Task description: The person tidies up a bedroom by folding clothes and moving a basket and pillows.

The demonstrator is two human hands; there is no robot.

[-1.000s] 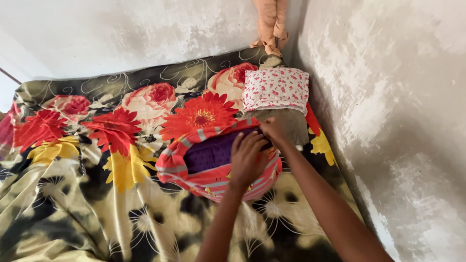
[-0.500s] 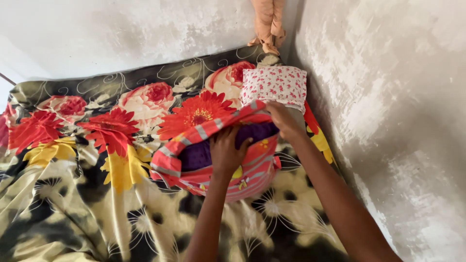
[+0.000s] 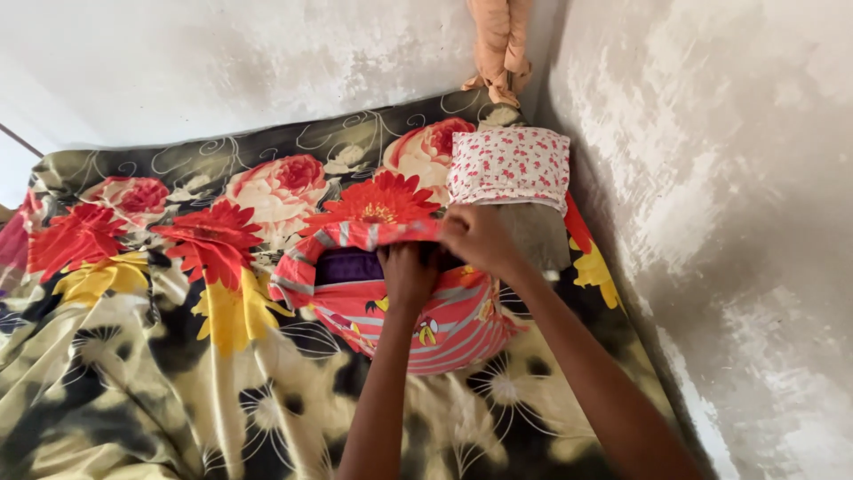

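Nearest us, over the crumpled flowered bedsheet, our forearms reach up the bed. Our left hand and right hand are both clamped on the open edge of the pink striped pillowcase, which lies mid-bed, right of centre, with a purple pillow showing at its mouth. We judge the cover is being drawn over the pillow; closing it calls for an even pull. Beyond lies a small floral pillow against the wall.
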